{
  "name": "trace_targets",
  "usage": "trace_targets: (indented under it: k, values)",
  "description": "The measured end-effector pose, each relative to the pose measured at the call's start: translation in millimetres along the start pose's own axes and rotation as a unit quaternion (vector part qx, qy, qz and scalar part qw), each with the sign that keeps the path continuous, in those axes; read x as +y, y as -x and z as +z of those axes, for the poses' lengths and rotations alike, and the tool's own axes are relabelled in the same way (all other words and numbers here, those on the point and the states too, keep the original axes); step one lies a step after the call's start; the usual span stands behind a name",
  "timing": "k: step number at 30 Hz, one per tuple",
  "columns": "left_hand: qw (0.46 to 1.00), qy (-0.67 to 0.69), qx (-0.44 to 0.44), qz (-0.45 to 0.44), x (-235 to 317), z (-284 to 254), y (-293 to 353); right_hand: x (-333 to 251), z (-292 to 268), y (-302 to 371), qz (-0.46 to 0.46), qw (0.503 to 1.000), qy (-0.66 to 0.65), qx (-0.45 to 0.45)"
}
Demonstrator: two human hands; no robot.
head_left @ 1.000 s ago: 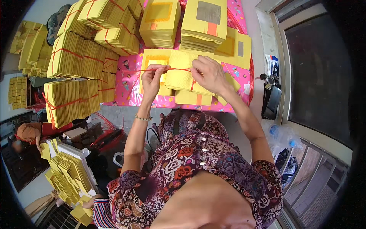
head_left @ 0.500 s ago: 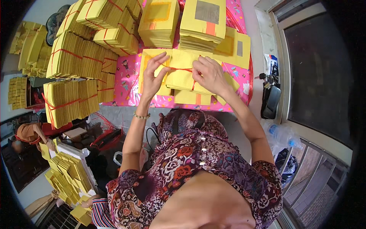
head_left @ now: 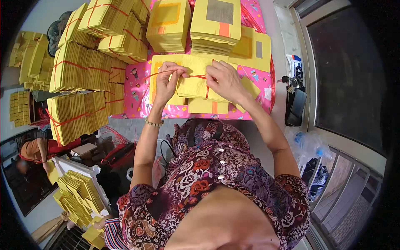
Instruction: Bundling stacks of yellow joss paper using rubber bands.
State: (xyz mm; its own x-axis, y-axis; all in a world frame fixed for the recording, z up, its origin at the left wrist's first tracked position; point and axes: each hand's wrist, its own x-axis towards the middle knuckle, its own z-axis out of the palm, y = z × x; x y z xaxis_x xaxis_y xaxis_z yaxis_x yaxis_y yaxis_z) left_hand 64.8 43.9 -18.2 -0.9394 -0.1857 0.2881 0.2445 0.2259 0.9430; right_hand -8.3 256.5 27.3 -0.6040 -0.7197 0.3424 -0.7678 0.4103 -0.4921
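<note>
A bundle of yellow paper [head_left: 191, 87] lies in front of me with red plastic string [head_left: 197, 76] crossing it. My left hand [head_left: 167, 83] is closed in a pinch on the string at the bundle's left side, and a loose end trails off to the left. On the right part of the bundle, my right hand [head_left: 226, 80] has its fingers curled closed round the string. A red strand also runs down the bundle's front below this hand. My right fingertips are partly hidden. More yellow sheets [head_left: 208, 106] lie under and around the bundle on the pink patterned tablecloth [head_left: 139, 89].
Tied yellow paper stacks [head_left: 75, 66] stand at the left. Two tall stacks, one with a silver square [head_left: 220, 11], stand beyond my hands. A phone [head_left: 296, 108] and keys [head_left: 295, 83] lie on the right ledge. Other people's hands handle yellow paper [head_left: 79, 191] at lower left.
My left hand has gone from spread fingers to a pinch on the string, with its end pulled out leftward. My right hand stays closed at nearly the same spot.
</note>
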Motion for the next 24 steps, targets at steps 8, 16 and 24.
trace_targets:
  k: [8, 16, 24]
  values:
    - [0.999, 0.041, 0.014, 0.018, 14, 1, -2, 4, -3, -1, 0.012, 0.999, -0.029, -0.006]
    - [0.98, 0.164, -0.076, -0.086, 10, -4, -5, 4, -5, -1, -0.012, 0.998, -0.056, -0.022]
    - [0.981, 0.01, -0.159, -0.11, 34, -6, -27, -6, -7, -9, -0.109, 0.992, 0.041, 0.045]
